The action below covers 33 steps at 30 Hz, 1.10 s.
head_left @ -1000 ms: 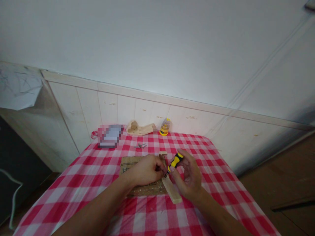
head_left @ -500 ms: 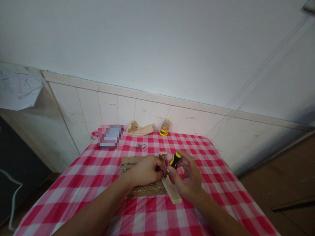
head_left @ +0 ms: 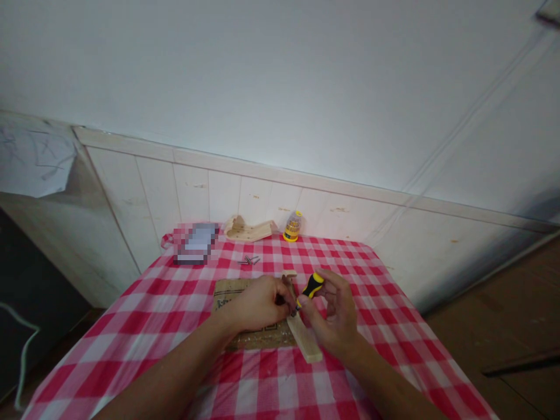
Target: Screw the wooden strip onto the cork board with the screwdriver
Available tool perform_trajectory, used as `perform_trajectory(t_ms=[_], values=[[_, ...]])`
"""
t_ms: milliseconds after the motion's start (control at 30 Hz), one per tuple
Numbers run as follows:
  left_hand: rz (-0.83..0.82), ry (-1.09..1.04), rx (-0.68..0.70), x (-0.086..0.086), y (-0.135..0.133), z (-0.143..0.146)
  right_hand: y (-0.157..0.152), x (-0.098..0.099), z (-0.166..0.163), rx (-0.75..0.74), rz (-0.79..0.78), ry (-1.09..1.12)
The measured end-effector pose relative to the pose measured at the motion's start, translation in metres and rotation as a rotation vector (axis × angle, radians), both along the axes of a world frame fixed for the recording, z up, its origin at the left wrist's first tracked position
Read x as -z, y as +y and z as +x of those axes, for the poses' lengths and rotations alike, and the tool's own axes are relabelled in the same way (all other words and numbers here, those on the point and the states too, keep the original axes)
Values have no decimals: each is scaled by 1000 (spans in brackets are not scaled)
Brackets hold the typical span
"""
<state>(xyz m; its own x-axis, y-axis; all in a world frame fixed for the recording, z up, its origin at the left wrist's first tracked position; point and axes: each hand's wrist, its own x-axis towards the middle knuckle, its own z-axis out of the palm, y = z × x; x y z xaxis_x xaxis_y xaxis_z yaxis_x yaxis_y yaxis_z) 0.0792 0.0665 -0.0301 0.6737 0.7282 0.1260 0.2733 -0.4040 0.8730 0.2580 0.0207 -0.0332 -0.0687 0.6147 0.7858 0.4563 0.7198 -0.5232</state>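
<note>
My right hand [head_left: 336,318] grips the yellow and black handle of a screwdriver [head_left: 312,286], which slants down to the left. Its tip meets a pale strip of wood [head_left: 306,338] lying across a piece of brown cardboard [head_left: 262,341]. Close by the tip, my left hand [head_left: 262,303] rests over the cardboard, thumb and fingers pinched together at the wood. What those fingers hold is too small and covered to make out. Part of the strip's middle is hidden behind the fingers, and its far end shows beyond them.
Several loose screws [head_left: 249,260] lie beyond the cardboard on the red checked tablecloth [head_left: 385,344]. At the back stand a curved wooden piece [head_left: 251,232] and a clear bottle with yellow parts [head_left: 293,227]. A blurred phone-like slab [head_left: 199,242] is at back left. White panelling [head_left: 258,198] borders the far edge.
Almost everything stays in place. The screwdriver handle and the fingers of my right hand have shifted very slightly.
</note>
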Motion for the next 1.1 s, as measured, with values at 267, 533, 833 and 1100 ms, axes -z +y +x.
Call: perform_trajectory(t_ms=[267, 533, 833, 1100], values=[[-52, -48, -3, 2, 3, 1, -7, -2, -1, -114, -59, 39], [-68, -76, -27, 4, 4, 0, -8, -1, -1, -78, -50, 42], [-133, -135, -58, 6, 4, 0, -6, 2, -2, -8, -18, 59], [-130, -183, -220, 14, 10, 2, -2, 5, -1, 36, 8, 58]])
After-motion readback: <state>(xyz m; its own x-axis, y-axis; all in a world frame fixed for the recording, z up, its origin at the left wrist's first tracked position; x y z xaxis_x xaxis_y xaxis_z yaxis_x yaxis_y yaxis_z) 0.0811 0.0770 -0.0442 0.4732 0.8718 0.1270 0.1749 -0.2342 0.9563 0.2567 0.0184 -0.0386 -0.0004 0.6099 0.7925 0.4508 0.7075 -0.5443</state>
